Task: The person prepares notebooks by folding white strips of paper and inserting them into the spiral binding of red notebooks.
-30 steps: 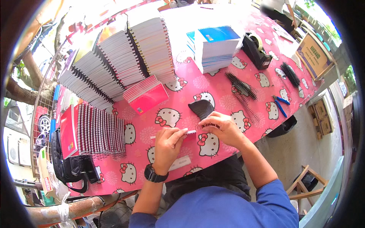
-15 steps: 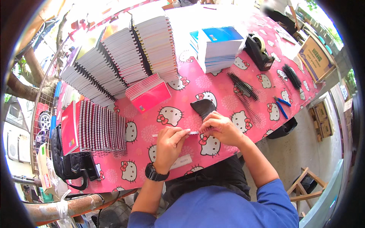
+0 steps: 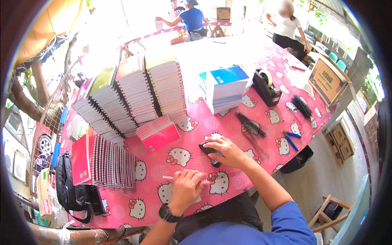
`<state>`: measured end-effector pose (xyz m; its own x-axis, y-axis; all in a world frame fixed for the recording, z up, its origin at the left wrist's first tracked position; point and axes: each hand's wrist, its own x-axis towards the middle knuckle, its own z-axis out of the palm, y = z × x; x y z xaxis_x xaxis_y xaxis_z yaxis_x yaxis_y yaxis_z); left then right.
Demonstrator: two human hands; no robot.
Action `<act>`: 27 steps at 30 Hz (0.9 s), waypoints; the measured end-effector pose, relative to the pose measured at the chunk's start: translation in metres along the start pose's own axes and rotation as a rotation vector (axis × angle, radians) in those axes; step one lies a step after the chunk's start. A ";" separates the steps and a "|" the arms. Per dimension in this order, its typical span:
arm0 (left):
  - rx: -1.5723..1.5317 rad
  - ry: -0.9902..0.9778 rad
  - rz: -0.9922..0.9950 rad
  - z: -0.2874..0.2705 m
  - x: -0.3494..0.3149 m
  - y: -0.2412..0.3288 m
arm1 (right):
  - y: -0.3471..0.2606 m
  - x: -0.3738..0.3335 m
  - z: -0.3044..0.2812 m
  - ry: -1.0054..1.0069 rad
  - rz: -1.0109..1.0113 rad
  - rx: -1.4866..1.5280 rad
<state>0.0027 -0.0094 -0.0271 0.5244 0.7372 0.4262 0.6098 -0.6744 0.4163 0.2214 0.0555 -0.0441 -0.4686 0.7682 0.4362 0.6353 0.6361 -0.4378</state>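
My left hand (image 3: 188, 190) is low on the pink table, its fingers closed around the end of a thin wire coil (image 3: 211, 178). A narrow pale strip (image 3: 167, 177) shows past its knuckles, and a white piece under the hand is mostly hidden. My right hand (image 3: 228, 153), farther forward, curls its fingers over a dark, curved black object (image 3: 206, 149) lying on the table. I cannot make out what kind of object it is. Loose dark wire coils (image 3: 252, 125) lie beyond the right hand, with blue-handled pliers (image 3: 291, 140) to their right.
Tall stacks of spiral notebooks (image 3: 134, 96) stand at the far left. Red notebooks (image 3: 110, 161) and a small pink stack (image 3: 158, 134) are nearer. Blue notebooks (image 3: 226, 90), a tape dispenser (image 3: 266, 87), a black coil bundle (image 3: 301, 107) and a cardboard box (image 3: 328, 80) stand right. Other people are behind.
My right hand has left the wire coil and moved forward onto the black object. My left hand stays at the coil. The view has tilted up, bringing more people into sight.
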 end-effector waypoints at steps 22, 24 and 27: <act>0.000 0.050 -0.069 -0.002 -0.024 -0.045 | -0.018 -0.041 0.014 -0.310 0.223 1.037; -0.069 0.038 -0.093 0.005 -0.026 -0.047 | -0.027 -0.040 0.014 -0.331 0.318 0.773; -0.087 0.128 -0.043 0.007 -0.018 -0.044 | -0.026 -0.039 0.006 -0.244 0.250 1.146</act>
<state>-0.0298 0.0072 -0.0585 0.4157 0.7577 0.5031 0.5730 -0.6477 0.5021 0.2192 0.0095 -0.0543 -0.5927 0.7943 0.1332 -0.1333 0.0663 -0.9888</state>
